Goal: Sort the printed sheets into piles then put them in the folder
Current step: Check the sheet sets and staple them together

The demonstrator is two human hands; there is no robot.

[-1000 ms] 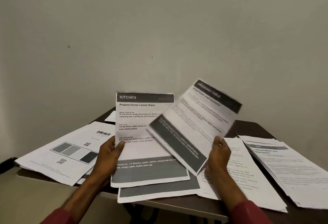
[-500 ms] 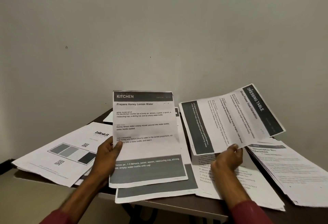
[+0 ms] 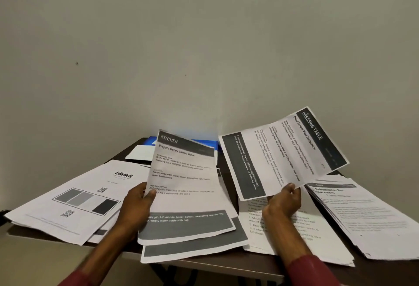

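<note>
My left hand (image 3: 136, 208) grips the left edge of a "KITCHEN" sheet (image 3: 183, 186), which leans back over a pile of similar sheets (image 3: 195, 247) at the table's front. My right hand (image 3: 283, 202) pinches the lower edge of a "DRESSING TABLE" sheet (image 3: 283, 154), held sideways in the air above the right piles. A blue folder (image 3: 204, 144) lies at the back, mostly hidden behind the kitchen sheet.
On the dark table (image 3: 226, 265), a "blinkit" pile (image 3: 74, 197) lies at the left, hanging over the edge. A text pile (image 3: 294, 236) sits under my right hand and another pile (image 3: 367, 217) at far right. A white paper (image 3: 138, 153) lies at the back. A wall stands behind.
My right hand carried the dressing table sheet from in front of the kitchen sheet out to the right and turned it sideways. The kitchen sheet has tilted back, uncovering the blue folder.
</note>
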